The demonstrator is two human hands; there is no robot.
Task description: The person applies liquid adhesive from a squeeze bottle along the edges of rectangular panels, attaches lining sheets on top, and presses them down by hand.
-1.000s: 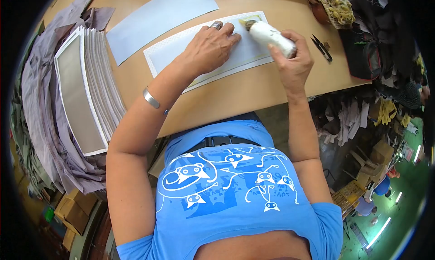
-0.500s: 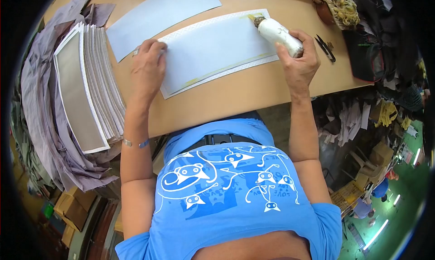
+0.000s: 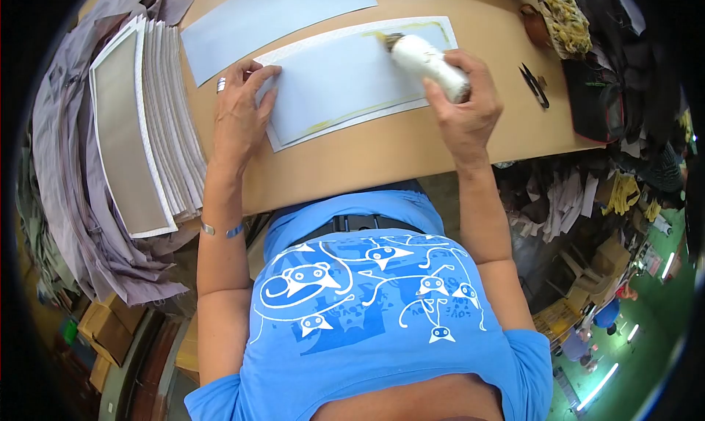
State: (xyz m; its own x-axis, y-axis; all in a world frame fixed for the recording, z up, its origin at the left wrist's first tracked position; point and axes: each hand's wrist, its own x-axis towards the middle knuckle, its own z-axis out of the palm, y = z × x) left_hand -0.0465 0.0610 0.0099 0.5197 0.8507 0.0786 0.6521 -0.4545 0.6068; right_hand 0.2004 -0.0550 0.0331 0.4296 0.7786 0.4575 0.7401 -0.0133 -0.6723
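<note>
My right hand (image 3: 470, 102) is wrapped around a white bottle (image 3: 429, 65) with a dark brush-like tip. That tip touches the upper part of a pale blue curved panel (image 3: 345, 80). A yellowish smear, like glue, runs along the panel's top right, right and lower edges. Beneath the panel lies a white textured piece (image 3: 301, 52), its border showing around it. At the panel's left end rests my left hand (image 3: 244, 102), thumb and forefinger apart and fingertips on the edge. Another pale blue panel (image 3: 272, 24) lies just beyond.
A fanned stack of white-edged panels (image 3: 121, 138) stands at the left on mauve cloth (image 3: 66, 164). On the right are black thread snips (image 3: 534, 87), a brown round pot (image 3: 534, 21) and a yellow-crusted block (image 3: 562, 17). The tan table's front edge (image 3: 352, 182) is near my waist.
The bottle in my right hand has moved left along the panel's upper edge, leaving a yellow line at the top right corner. My left forefinger and thumb have spread apart.
</note>
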